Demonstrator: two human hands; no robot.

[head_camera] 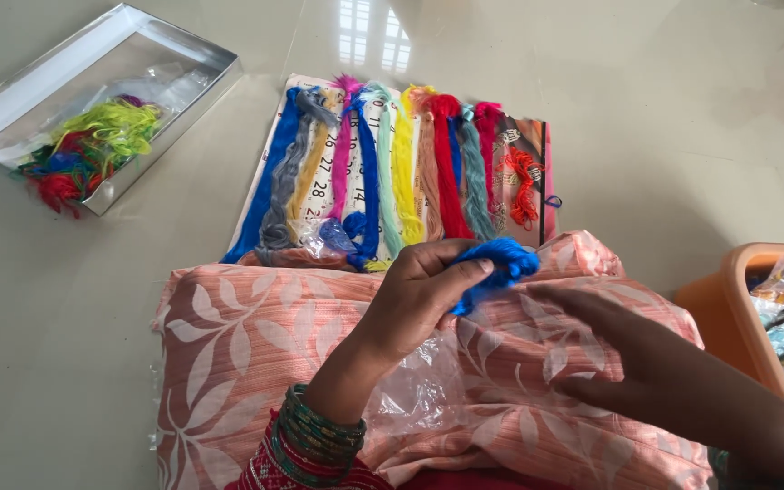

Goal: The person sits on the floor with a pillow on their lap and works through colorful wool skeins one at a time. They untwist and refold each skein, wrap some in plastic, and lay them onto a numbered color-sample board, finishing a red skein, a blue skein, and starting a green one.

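While the left hand (419, 295) pinches a bright blue thread bundle (499, 265) between thumb and fingers, lifting it just above the peach leaf-print cloth (247, 345), the right hand (655, 363) lies flat and empty on that cloth, seemingly steadying it. Beyond: sorted coloured skeins (392, 172) on a printed sheet; left, a tray (11, 109) of tangled threads; right, an orange tub (728, 308).

Both hands are bare, with no rings or gloves to be seen. The left hand (419, 295) comes out of a stack of thin bangles (319, 434) at the wrist, mostly green with a few gold and reddish ones among them. Below the bangles shows the edge of a red sleeve (269, 467) with a fine pale woven pattern. The right hand (655, 367) has bare fingers; its wrist is cut off at the frame's corner.
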